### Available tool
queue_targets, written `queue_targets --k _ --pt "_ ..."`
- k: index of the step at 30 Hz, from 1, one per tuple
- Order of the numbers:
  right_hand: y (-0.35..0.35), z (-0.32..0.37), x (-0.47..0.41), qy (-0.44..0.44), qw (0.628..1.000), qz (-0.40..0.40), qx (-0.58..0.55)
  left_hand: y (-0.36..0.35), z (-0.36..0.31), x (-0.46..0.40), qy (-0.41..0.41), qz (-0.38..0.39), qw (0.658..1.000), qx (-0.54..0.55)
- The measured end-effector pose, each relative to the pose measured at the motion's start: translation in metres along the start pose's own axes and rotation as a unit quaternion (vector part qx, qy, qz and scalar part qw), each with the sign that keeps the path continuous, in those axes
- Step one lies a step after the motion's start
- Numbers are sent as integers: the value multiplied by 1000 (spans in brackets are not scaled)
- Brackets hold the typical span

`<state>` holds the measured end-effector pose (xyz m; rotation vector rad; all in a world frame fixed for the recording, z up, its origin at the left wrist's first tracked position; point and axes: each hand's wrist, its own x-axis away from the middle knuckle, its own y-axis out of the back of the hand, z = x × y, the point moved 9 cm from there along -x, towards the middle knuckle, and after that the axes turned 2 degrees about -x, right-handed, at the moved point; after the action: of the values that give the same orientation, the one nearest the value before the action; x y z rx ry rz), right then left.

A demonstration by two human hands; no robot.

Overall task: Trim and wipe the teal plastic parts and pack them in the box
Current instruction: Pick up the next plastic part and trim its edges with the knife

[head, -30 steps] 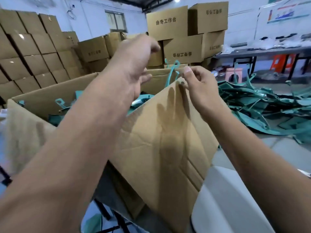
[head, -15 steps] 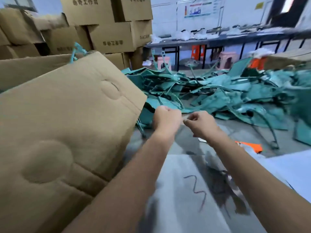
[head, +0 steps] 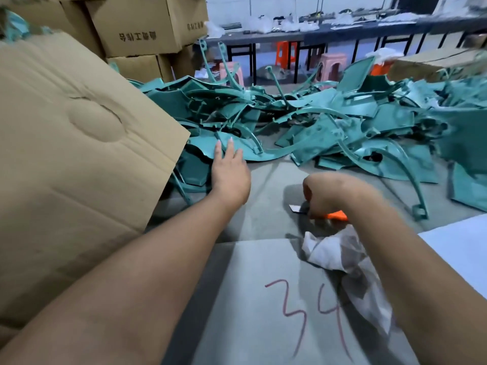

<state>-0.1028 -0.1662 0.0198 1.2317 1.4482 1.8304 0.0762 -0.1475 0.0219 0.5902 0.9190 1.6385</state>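
Teal parts (head: 311,122) under flat left hand (head: 228,169)

stacked cartons (head: 147,25); pink stool (head: 332,66) beside long bench (head: 342,31)

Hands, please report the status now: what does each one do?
Left hand open, fingertips on a teal part. Right hand curled on orange knife. Cloth beside. Path free.

I am looking at a factory packing workshop: printed cardboard cartons (head: 147,25) are standing stacked at the back, teal moulded plastic parts (head: 311,127) are lying heaped across the grey surface (head: 263,206), and plastic stools (head: 330,67) are sitting by a long workbench (head: 342,30).
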Motion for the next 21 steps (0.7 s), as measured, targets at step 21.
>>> queue_targets --k 21 --pt "18 -37 71 88 814 -430 -381 110 102 92 199 -423 586 662"
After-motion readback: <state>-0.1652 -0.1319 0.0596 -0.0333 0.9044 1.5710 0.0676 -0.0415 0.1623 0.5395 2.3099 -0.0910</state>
